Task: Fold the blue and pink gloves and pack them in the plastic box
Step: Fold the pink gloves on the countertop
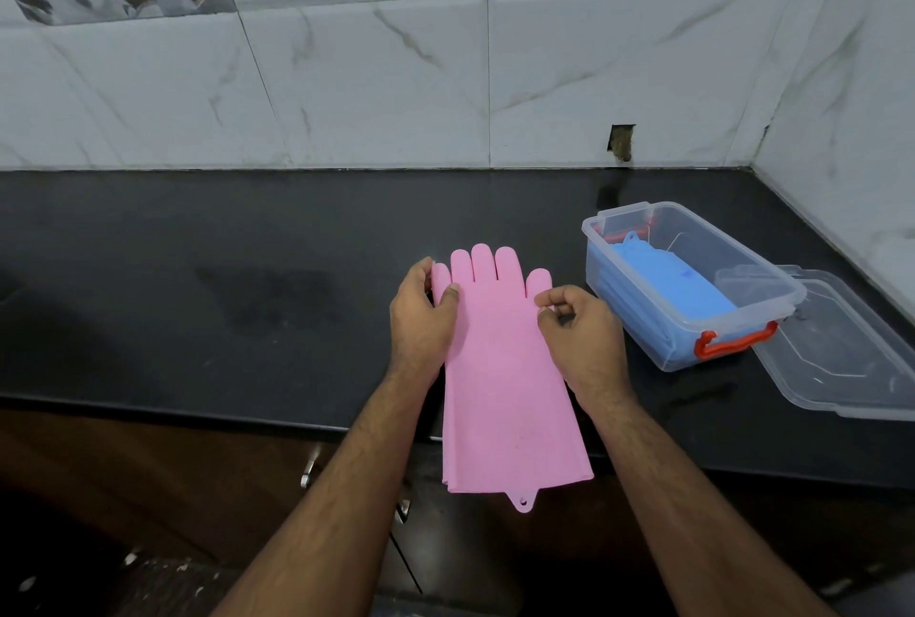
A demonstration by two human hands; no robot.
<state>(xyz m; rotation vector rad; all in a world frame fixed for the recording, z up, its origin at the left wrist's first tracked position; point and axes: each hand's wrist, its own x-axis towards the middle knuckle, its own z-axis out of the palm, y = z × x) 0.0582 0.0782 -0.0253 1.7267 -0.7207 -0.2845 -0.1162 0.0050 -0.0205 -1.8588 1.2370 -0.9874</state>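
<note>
The pink gloves (505, 369) lie flat and stacked on the black counter, fingers pointing to the wall, cuffs hanging over the front edge. My left hand (421, 314) pinches the left side of the gloves near the little finger. At the thumb side, my right hand (579, 334) pinches the gloves' right edge. The blue gloves (668, 289) lie folded inside the clear plastic box (643, 344), which stands open to the right with orange latches.
The clear lid (841, 359) lies on the counter to the right of the box. A tiled wall runs behind and along the right. The black counter (198, 270) stretches left; wooden cabinet fronts with metal handles (309, 468) sit below its edge.
</note>
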